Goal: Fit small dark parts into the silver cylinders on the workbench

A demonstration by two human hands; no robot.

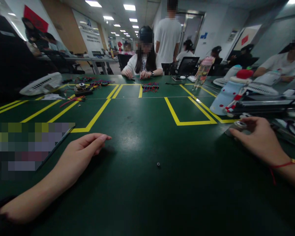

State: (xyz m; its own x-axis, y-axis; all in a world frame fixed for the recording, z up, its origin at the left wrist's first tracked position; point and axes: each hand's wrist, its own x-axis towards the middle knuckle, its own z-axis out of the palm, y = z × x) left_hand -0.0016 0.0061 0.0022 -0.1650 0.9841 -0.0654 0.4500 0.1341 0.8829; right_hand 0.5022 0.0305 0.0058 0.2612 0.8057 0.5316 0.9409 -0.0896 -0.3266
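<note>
My left hand rests on its side on the dark green table, fingers loosely curled and pointing right, holding nothing. My right hand lies at the right, fingertips closed around a small round white-and-black part that sits on a flat grey object. A tiny black ring-shaped piece lies alone on the table between my hands, nearer the front edge. A red string bracelet circles my right wrist.
Yellow tape lines mark boxes on the table. A white fan and wire bundles lie farther back. A light blue bottle cover and clear bottle stand right. Several people sit or stand around the far side.
</note>
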